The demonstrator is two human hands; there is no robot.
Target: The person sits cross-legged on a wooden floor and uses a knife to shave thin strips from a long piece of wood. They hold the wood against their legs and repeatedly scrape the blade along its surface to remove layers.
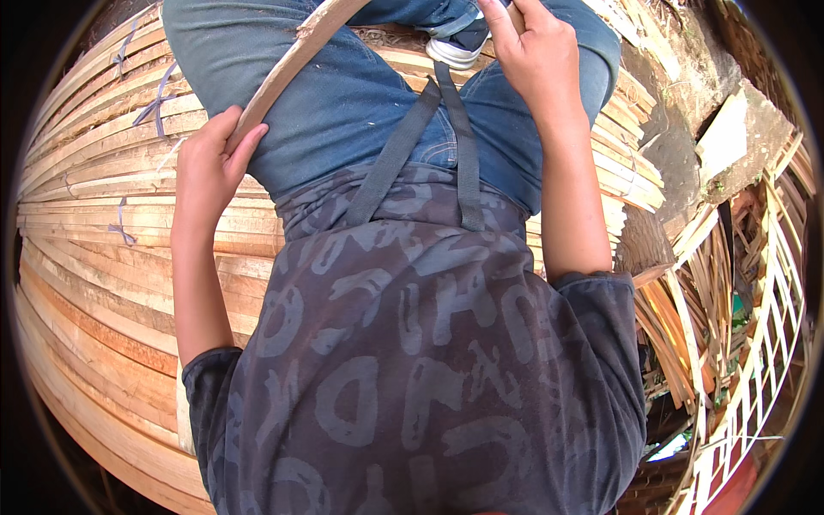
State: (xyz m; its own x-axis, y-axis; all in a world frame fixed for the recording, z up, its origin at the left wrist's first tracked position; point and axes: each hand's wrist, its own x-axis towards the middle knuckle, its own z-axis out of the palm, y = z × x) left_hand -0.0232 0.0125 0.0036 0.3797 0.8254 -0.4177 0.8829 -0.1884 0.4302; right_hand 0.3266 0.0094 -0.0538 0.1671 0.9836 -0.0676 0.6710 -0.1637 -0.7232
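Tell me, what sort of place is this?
Probably a rustic woodworking spot: long, flat, pale-brown wooden strips bundled with thin purple ties, a pale lattice of slender strips, and a long brown wooden stick in the person's left hand.

At upper centre, the wooden strip (296, 70) runs off the top edge. At upper right, that edge crops the right hand (534, 53); its brown piece (516, 17), perhaps a handle, barely shows. Lower right, the pale lattice (759, 378) is cut off.

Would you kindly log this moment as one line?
left hand: holds long tan wooden strip | right hand: grips brown wooden piece, mostly hidden | under legs: long pale wooden slats, purple ties
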